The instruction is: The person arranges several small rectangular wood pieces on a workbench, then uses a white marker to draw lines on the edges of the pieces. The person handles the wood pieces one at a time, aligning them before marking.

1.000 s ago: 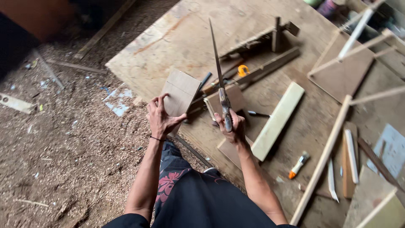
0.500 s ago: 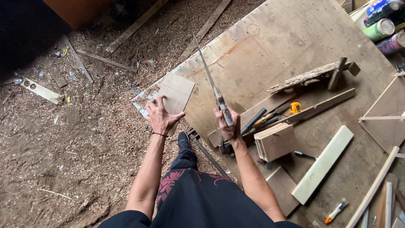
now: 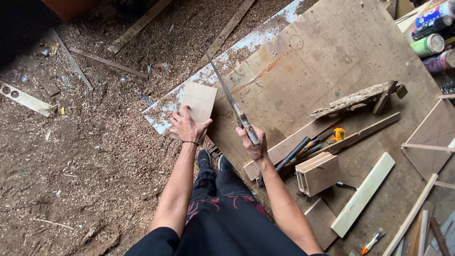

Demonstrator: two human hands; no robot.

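Observation:
My left hand [image 3: 187, 127] presses down on a small flat wooden board [image 3: 199, 100] that lies at the near left corner of a big plywood sheet [image 3: 327, 52]. In my right hand [image 3: 253, 144] I grip the handle of a hand saw [image 3: 226, 95], whose thin blade points up and away beside the board's right edge. Whether the blade touches the board I cannot tell. My legs and dark shoes stand just below the sheet's edge.
A hammer [image 3: 290, 156], a small wooden box [image 3: 318, 173], a pale plank [image 3: 364, 194], thin slats and a rough timber piece [image 3: 353, 99] lie on the sheet to the right. Spray cans [image 3: 429, 28] stand top right. Sawdust and scrap strips cover the floor at left.
The view has shifted left, so board and hands sit more central. My right hand has brought the saw closer to the board's right edge. My left hand stays on the board.

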